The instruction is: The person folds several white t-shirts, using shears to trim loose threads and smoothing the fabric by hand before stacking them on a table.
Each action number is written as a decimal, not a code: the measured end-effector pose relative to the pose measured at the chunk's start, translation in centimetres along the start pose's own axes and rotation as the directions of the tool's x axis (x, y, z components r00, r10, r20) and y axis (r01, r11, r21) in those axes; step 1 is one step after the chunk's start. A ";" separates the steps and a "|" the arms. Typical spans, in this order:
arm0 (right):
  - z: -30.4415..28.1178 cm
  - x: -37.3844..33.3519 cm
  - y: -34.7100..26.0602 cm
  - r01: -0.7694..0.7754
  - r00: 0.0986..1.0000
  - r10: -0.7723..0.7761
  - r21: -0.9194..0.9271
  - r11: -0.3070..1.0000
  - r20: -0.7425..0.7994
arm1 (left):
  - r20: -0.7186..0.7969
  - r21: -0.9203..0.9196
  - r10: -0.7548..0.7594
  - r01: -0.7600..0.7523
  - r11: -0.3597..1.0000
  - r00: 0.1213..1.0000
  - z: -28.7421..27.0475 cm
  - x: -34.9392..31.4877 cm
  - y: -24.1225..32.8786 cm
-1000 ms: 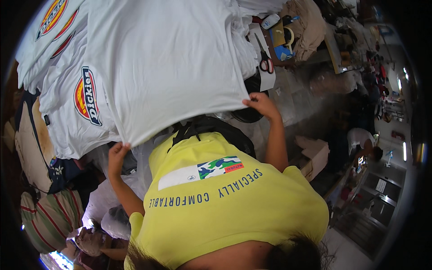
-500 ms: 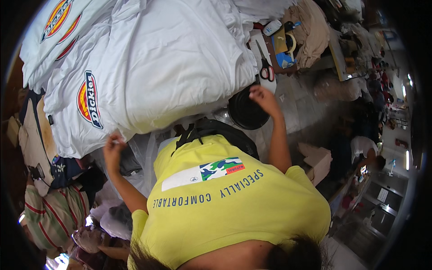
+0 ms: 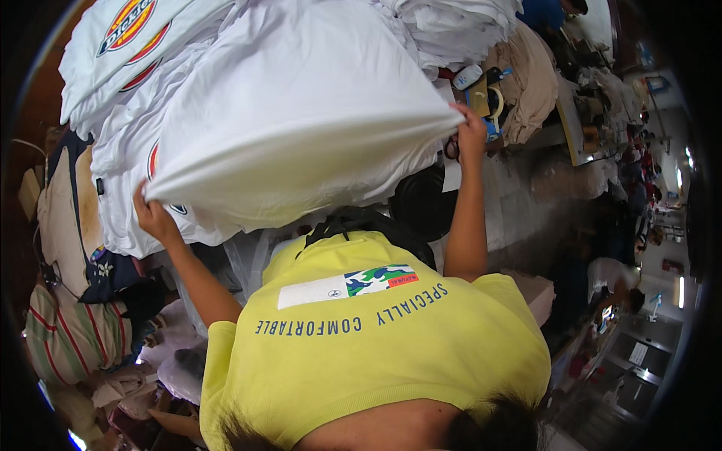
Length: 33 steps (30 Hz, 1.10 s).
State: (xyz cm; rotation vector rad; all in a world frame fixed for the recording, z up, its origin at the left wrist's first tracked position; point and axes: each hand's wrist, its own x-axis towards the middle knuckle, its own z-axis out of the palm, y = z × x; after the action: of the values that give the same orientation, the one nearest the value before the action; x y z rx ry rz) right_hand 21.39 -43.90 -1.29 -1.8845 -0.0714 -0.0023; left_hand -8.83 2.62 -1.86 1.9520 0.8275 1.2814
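Observation:
A white T-shirt (image 3: pixel 293 120) is stretched between my two hands over a pile of white T-shirts. My left hand (image 3: pixel 154 216) is closed on one corner of its near edge, at the left of the pile. The other corner is pinched in my right hand (image 3: pixel 471 134), up by the scissors and the tape roll. Between them the near edge is drawn taut and lifted a little. Beneath it, a shirt with a red and yellow printed emblem (image 3: pixel 153 161) is partly covered. More folded white shirts (image 3: pixel 113 71) with the same emblem lie at the far left.
Beyond my right hand are a white bottle (image 3: pixel 467 77), a roll of tape (image 3: pixel 495 101) and beige cloth (image 3: pixel 530 83). Scissors (image 3: pixel 451 148) show partly beside my wrist. A round black stool (image 3: pixel 423 201) stands below the table edge. At the lower left is a striped bundle (image 3: pixel 75 334).
Both hands have gone from holding no visible cloth to gripping the T-shirt's corners. My left hand moved left, my right hand right and farther away, and the fabric now covers most of the near emblem.

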 end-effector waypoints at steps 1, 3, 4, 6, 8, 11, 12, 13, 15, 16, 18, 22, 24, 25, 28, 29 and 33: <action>-0.7 -1.1 1.4 -0.011 1.000 0.011 0.033 0.999 0.001 | 0.109 0.230 -0.105 0.078 0.970 0.988 -1.6 -1.0 -0.9; -1.6 -3.5 3.2 -0.128 0.987 0.121 0.062 0.990 0.108 | 0.200 0.048 -0.098 0.090 0.995 0.975 -3.6 -4.4 -5.2; -2.2 -5.1 3.4 -0.238 0.955 0.226 0.044 0.970 0.194 | 0.237 -0.024 -0.264 0.277 0.961 0.935 -4.4 -6.2 -5.8; -3.0 -7.6 4.4 -0.304 0.931 0.294 0.017 0.952 0.216 | 0.351 -0.147 -0.536 0.610 0.778 0.768 -5.6 -9.0 -6.0; -3.9 -8.7 4.7 -0.335 0.908 0.326 -0.012 0.942 0.261 | 0.326 -0.217 -0.540 0.617 0.756 0.776 -6.4 -10.4 -5.6; -6.1 -9.0 4.0 -0.329 0.865 0.340 -0.093 0.940 0.368 | 0.388 -0.256 -0.528 0.639 0.726 0.755 -8.4 -11.1 -5.6; -6.7 -8.9 3.8 -0.319 0.835 0.346 -0.136 0.938 0.427 | 0.425 -0.259 -0.516 0.646 0.718 0.744 -9.0 -10.9 -5.5; -7.4 -8.9 3.7 -0.307 0.801 0.355 -0.178 0.935 0.482 | 0.454 -0.237 -0.544 0.684 0.690 0.706 -9.5 -10.7 -5.3; -7.9 -8.6 2.9 -0.314 0.715 0.427 -0.292 0.904 0.554 | 0.590 -0.038 -0.602 0.763 0.645 0.538 -9.8 -10.0 -4.8; -7.8 -8.4 3.0 -0.270 0.710 0.425 -0.341 0.901 0.561 | 0.640 0.068 -0.629 0.783 0.618 0.441 -10.0 -9.8 -4.7; -7.3 -7.8 3.1 -0.179 0.701 0.425 -0.435 0.882 0.573 | 0.624 0.290 -0.543 0.479 0.829 0.562 -9.9 -9.0 -7.3; -1.6 -4.8 -0.7 0.321 0.887 -0.126 -0.396 0.860 0.444 | 0.379 0.307 -0.082 -0.042 0.951 0.922 -3.7 -5.0 -2.6; 5.4 -4.5 -4.2 0.450 0.843 -0.318 -0.245 0.858 0.435 | 0.402 0.093 0.153 -0.206 0.974 0.903 1.7 -4.2 0.5; 8.7 -4.8 -4.9 0.537 0.787 -0.402 -0.199 0.820 0.467 | 0.473 0.013 0.224 -0.261 0.965 0.852 4.5 -4.2 3.1; 16.2 -4.5 -3.6 0.811 0.568 -0.508 -0.332 0.483 0.648 | 0.787 0.145 0.297 -0.631 0.763 0.540 9.9 -4.3 5.1; 17.6 -3.8 -2.8 0.851 0.524 -0.506 -0.395 0.346 0.686 | 0.806 0.195 0.282 -0.685 0.702 0.520 10.8 -3.6 5.4; 19.7 1.8 -2.1 0.798 0.588 -0.497 -0.558 0.228 0.638 | 0.765 0.281 0.139 -0.521 0.806 0.628 13.0 1.4 0.8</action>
State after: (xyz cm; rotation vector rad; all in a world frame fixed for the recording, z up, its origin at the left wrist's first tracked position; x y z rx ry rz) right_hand 22.40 -24.50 -5.32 -2.6198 -1.3848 -0.3877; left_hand 3.92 0.98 -4.50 2.8386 0.3696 0.3496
